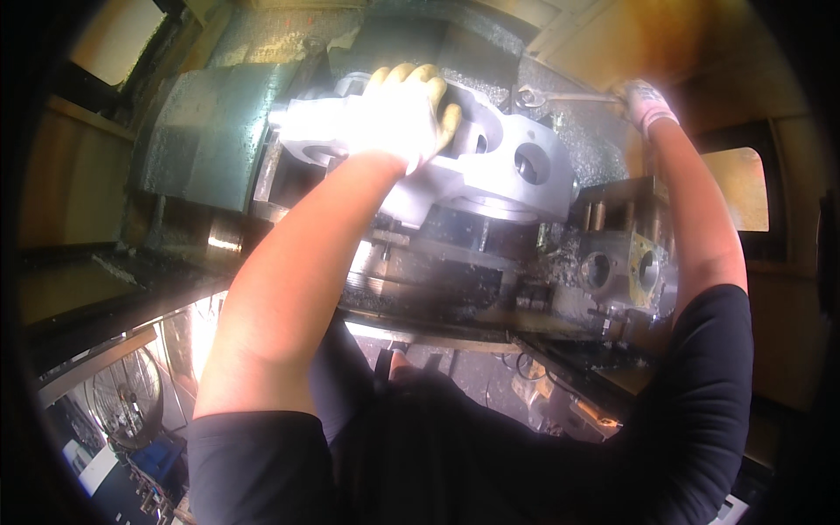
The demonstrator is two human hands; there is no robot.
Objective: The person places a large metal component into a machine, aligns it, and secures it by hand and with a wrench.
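A large pale metal casting (518, 161) with round bores sits on a fixture inside a machine enclosure. My left hand (403, 115), in a glove with yellowish fingertips, lies over the casting's left part, fingers spread and bent over its top; glare washes out much of the glove. At the upper right my right hand (640, 102), also gloved, is closed around the far end of a metal wrench (577, 96). The wrench's open jaw lies at a nut or bolt (525, 96) just behind the casting's right part. Whether the jaw is fully seated cannot be told.
A second metal block with round bores (620, 269) stands at the lower right, beside my right arm. A wide metal cover (210, 138) lies left of the casting. Metal chips coat the surfaces. Outside the enclosure's front edge, a round fan (125, 397) stands at the lower left.
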